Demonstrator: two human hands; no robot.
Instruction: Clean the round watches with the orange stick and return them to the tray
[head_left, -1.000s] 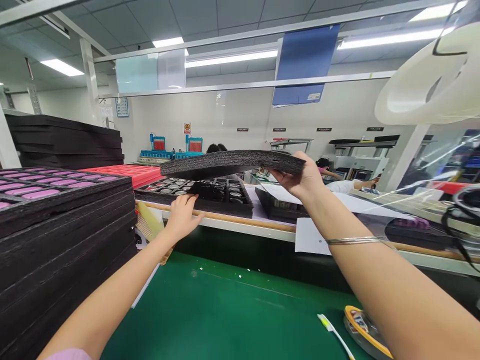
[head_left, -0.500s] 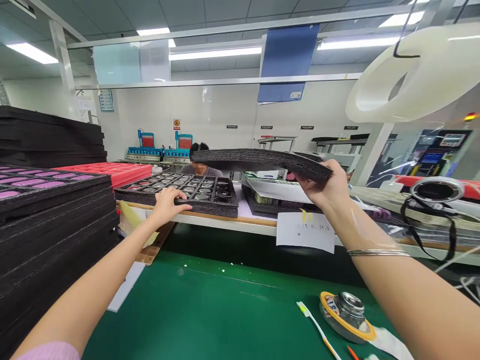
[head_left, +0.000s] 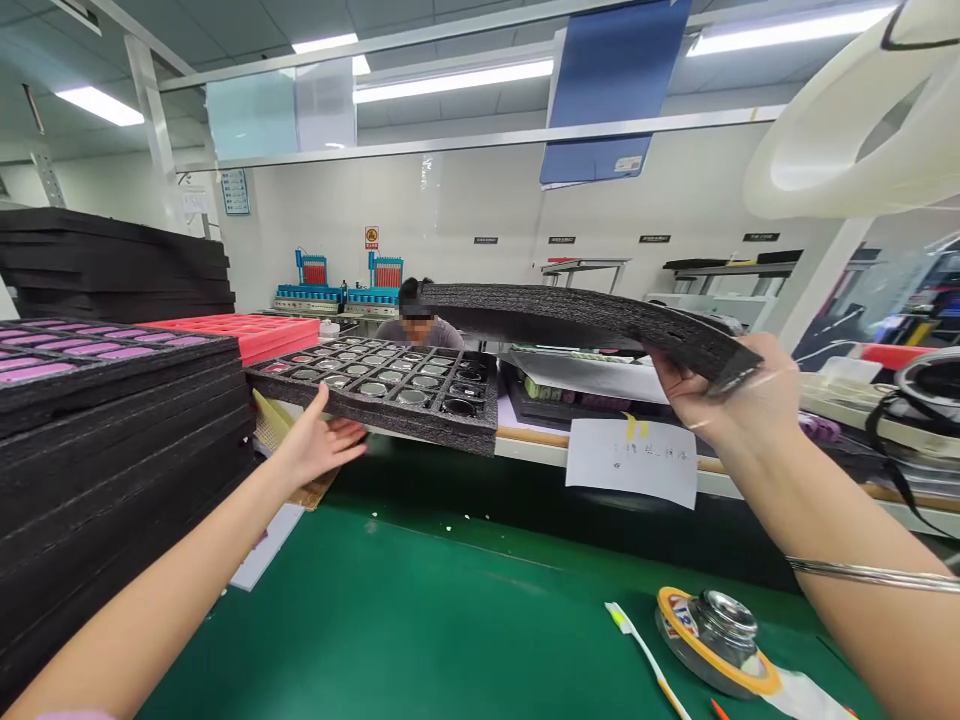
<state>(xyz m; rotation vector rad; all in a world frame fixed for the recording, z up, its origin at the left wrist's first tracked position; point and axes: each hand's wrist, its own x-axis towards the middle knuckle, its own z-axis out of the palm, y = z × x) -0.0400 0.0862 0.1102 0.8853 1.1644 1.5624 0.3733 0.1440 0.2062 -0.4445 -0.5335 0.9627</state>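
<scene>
A black foam tray with several round metal parts in its cells juts out over the shelf edge. My left hand grips its near left edge, thumb on top and fingers underneath. My right hand is closed on the right end of a flat black foam sheet, held up level above the tray and the shelf.
A tall stack of black foam trays with pink parts stands at the left, with a red tray behind it. A green mat lies below, bearing a white-handled brush and a tape roll. Another person sits beyond the shelf.
The tray of parts has slid toward me off the shelf edge, my left hand moving from on top to gripping its edge. The foam sheet has shifted right and nearer.
</scene>
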